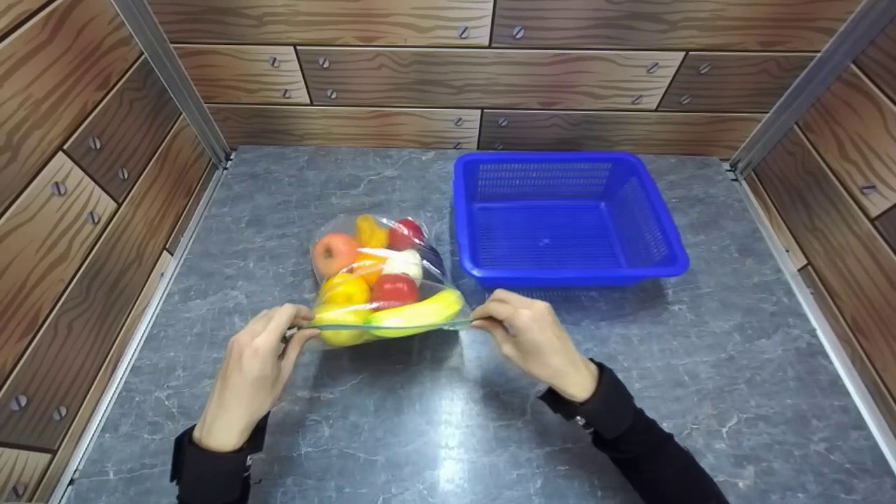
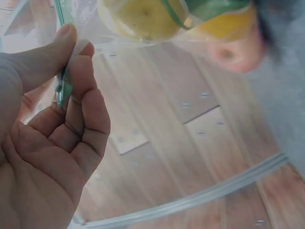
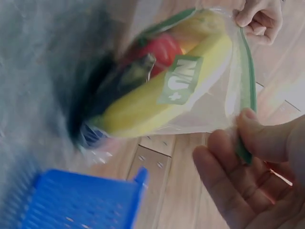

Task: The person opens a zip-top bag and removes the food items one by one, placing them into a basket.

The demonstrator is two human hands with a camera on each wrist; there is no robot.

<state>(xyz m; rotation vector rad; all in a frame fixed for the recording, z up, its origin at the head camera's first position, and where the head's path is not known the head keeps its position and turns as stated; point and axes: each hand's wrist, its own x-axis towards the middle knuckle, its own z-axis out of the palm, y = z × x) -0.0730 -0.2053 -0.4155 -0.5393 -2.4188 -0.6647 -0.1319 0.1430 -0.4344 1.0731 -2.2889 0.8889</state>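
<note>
A clear zip bag (image 1: pixel 434 269) full of fruit and vegetables, with a green strip (image 3: pixel 250 76) along its mouth, is held between both hands. My left hand (image 1: pixel 252 364) pinches the left end of the strip between thumb and fingers. At the right end, thumb and forefinger of my right hand (image 1: pixel 532 339) pinch the same strip. Inside show a banana (image 1: pixel 420 313) along the mouth, yellow fruit (image 1: pixel 344 288), a red piece (image 1: pixel 394 290), a pinkish-orange apple (image 1: pixel 334 253) and a dark, long vegetable (image 3: pixel 126 78). A green printed label (image 3: pixel 181 78) is on the bag.
A blue plastic basket (image 1: pixel 570 273) with slotted sides stands on the grey marbled table (image 1: pixel 728 336), right of the bag and beyond my right hand. Wood-patterned panels (image 1: pixel 490 77) enclose the table at the back and both sides, with metal edging (image 1: pixel 805 280) along the sides.
</note>
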